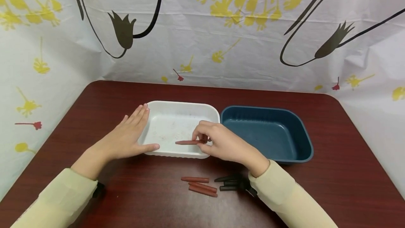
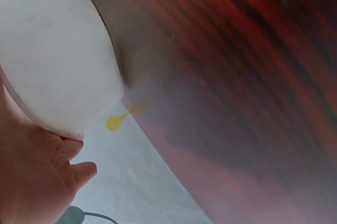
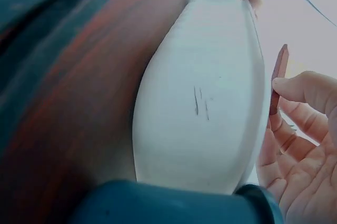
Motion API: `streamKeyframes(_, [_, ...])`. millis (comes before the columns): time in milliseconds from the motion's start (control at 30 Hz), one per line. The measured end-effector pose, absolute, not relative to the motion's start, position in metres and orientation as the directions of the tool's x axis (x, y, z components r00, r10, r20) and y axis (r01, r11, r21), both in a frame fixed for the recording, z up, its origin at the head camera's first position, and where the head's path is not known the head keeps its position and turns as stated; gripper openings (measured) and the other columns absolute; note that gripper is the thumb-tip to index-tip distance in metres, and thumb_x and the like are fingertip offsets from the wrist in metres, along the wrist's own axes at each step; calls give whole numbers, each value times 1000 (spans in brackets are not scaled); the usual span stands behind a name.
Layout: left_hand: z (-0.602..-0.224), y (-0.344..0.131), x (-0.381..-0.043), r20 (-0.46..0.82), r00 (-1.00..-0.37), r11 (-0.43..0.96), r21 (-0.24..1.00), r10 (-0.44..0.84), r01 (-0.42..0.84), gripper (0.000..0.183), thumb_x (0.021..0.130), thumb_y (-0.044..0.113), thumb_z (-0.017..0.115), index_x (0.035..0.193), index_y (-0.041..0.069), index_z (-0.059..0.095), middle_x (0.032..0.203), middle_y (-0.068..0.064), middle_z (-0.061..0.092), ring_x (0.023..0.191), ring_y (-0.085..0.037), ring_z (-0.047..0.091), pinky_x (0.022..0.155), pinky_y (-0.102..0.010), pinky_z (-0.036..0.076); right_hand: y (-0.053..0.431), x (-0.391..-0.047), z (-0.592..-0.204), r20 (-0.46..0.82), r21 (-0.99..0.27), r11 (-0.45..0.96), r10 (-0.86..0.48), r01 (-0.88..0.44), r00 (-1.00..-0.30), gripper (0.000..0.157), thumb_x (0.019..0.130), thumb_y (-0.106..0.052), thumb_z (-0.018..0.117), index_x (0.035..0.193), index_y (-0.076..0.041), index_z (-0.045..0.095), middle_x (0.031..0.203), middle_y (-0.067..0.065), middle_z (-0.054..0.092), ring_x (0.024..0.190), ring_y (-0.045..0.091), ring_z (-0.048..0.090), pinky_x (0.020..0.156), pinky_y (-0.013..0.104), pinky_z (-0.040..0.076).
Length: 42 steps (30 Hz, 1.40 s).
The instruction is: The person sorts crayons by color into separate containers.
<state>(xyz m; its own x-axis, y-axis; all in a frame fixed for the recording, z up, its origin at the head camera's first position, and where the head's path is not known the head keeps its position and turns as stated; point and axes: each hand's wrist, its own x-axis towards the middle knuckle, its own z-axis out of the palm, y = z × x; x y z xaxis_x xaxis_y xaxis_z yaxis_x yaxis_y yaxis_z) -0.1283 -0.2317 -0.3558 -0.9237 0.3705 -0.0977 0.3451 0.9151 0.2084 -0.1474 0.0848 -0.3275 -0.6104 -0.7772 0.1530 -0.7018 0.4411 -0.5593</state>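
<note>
My right hand (image 1: 221, 141) pinches a reddish-brown crayon (image 1: 186, 142) between thumb and fingers, its pointed end to the left, over the white tray (image 1: 181, 105). In the right wrist view the same crayon (image 3: 280, 66) stands beyond the tray's rim, under the thumb. My left hand (image 1: 126, 138) lies with straight fingers along the tray's left rim, the thumb across its front corner. The left wrist view shows the hand (image 2: 39, 176) against the outside of the tray (image 2: 52, 50). Reddish-brown crayons (image 1: 202, 187) lie in front of the tray, beside several black crayons (image 1: 229, 188) partly hidden by the right wrist.
A dark blue tray (image 1: 265, 133) stands against the white tray's right side. Both are on a dark red wooden table (image 1: 142, 192). A white sheet with flower prints (image 1: 190, 38) hangs behind and at both sides.
</note>
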Motion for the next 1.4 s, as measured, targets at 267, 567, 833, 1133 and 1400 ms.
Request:
streamKeyframes(267, [-352,-231,-129,-91,-925,917,194,369,347,119,84,78,51,158,-2,4,168,-16,-2,156,-34,2,119,-67,13,64,-163,-329,106,-542,475,-780,-693,-617,10,89,-6,69,96,-13,67,89,-2,63,78,9,56,71,20,50])
streamKeyframes(567, [-348,-233,-128,-95,-931,926,182,352,331,121,83,80,51,158,-3,4,167,-18,0,156,-35,3,118,-69,13,47,-178,-334,45,-516,508,-789,-690,-613,8,88,-5,70,92,-12,70,84,1,61,72,10,52,67,20,45])
streamKeyframes(833, [-353,-231,-125,-112,-928,920,214,356,328,122,82,81,51,158,-2,4,168,-16,-1,156,-34,2,118,-69,12,42,-175,-342,-44,-506,561,-775,-655,-630,6,89,-7,71,91,-12,73,81,0,61,72,10,51,69,21,44])
streamKeyframes(1133, [-353,-230,-125,-103,-923,916,202,371,345,120,83,80,51,158,-3,6,168,-17,0,156,-35,3,118,-68,14,42,-171,-348,-87,-460,606,-758,-649,-647,8,90,-6,70,91,-12,74,84,1,62,74,11,52,69,24,44])
streamKeyframes(1400, [-353,-231,-125,-98,-927,915,228,362,333,121,82,80,51,158,-2,5,168,-16,0,156,-34,3,118,-68,13,38,-169,-348,-107,-411,644,-737,-645,-667,9,90,-3,69,93,-9,75,90,4,65,77,13,55,73,28,48])
